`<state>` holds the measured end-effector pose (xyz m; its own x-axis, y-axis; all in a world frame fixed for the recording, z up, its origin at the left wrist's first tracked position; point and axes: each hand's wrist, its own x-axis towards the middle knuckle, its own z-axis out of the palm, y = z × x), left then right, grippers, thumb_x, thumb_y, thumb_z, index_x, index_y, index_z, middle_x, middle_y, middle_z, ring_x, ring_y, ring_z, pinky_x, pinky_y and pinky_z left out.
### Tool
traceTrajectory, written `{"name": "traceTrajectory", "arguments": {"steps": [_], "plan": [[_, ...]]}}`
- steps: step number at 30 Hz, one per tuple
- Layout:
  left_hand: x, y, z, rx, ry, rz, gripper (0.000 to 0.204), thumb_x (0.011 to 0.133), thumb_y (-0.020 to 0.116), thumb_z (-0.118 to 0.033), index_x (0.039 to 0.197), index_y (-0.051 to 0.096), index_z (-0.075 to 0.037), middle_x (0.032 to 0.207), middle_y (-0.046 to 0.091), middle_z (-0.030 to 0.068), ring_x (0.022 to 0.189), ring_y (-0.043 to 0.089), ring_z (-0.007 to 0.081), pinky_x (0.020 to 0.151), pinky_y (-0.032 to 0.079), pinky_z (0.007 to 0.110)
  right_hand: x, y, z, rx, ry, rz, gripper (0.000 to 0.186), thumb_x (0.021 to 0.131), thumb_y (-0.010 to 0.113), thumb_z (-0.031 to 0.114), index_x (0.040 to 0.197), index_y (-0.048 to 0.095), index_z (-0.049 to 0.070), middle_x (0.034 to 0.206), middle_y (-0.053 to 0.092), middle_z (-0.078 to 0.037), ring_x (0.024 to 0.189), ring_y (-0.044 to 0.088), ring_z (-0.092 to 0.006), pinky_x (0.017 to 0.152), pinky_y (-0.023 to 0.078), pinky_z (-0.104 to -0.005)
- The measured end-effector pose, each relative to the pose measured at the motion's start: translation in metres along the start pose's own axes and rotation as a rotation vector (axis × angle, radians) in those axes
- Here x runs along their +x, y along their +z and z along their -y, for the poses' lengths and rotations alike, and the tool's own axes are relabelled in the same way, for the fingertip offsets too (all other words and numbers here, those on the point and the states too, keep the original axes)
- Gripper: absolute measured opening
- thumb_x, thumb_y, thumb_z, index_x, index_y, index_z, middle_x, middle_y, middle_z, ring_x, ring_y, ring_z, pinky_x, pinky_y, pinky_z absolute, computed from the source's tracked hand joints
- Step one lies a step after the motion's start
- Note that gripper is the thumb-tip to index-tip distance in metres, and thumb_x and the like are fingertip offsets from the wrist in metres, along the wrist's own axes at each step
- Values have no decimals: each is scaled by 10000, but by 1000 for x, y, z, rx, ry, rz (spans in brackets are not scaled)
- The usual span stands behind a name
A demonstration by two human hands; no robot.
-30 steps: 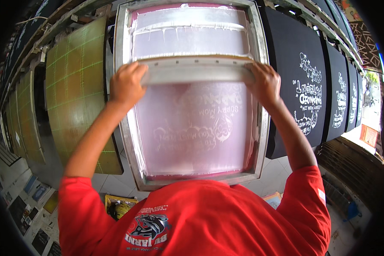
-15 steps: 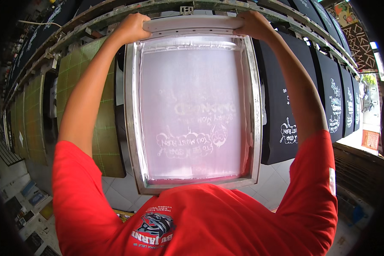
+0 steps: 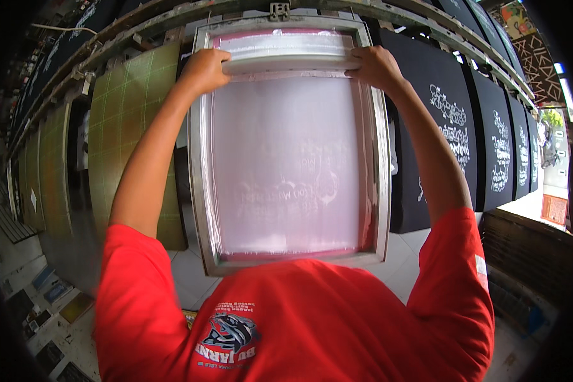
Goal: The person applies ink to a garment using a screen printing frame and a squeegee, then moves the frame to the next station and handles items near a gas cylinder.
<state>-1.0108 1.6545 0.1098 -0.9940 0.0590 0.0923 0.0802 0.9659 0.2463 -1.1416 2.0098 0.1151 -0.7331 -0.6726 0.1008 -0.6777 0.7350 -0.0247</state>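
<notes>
From where I stand, the left hand [image 3: 205, 71] and right hand [image 3: 378, 67] each have their fingers curled tight around one end of the squeegee [image 3: 290, 63], which spans the far part of the pinkish screen [image 3: 286, 159]. Left is a yellow-green panel [image 3: 126, 108]; right, black panels [image 3: 449, 95] bear white prints.

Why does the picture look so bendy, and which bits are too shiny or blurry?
In the head view, the fisheye lens curves the rail and leaves dark corners; there too, the bright patch at right glares nearly white, the squeegee shines a little, and the lettering on the screen looks pale and smeared.
</notes>
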Motion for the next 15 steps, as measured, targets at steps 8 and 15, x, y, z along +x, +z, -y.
{"name": "traceTrajectory", "arguments": {"steps": [8, 15], "plan": [[-233, 8, -112, -62, -179, 95, 275, 661, 707, -78, 926, 638, -93, 952, 632, 116, 888, 628, 334, 743, 530, 416, -220, -6, 82, 155, -32, 50, 261, 694, 752, 186, 924, 638, 134, 883, 648, -68, 801, 652, -282, 661, 535, -402], [-387, 25, -167, -97, -118, -32, 364, 589, 754, -57, 941, 668, -91, 933, 652, 110, 868, 630, 314, 770, 527, 413, -369, -10, 156, 232, -2, -190, 180, 658, 687, 100, 835, 656, 110, 823, 672, -30, 750, 658, -229, 630, 554, -355]]}}
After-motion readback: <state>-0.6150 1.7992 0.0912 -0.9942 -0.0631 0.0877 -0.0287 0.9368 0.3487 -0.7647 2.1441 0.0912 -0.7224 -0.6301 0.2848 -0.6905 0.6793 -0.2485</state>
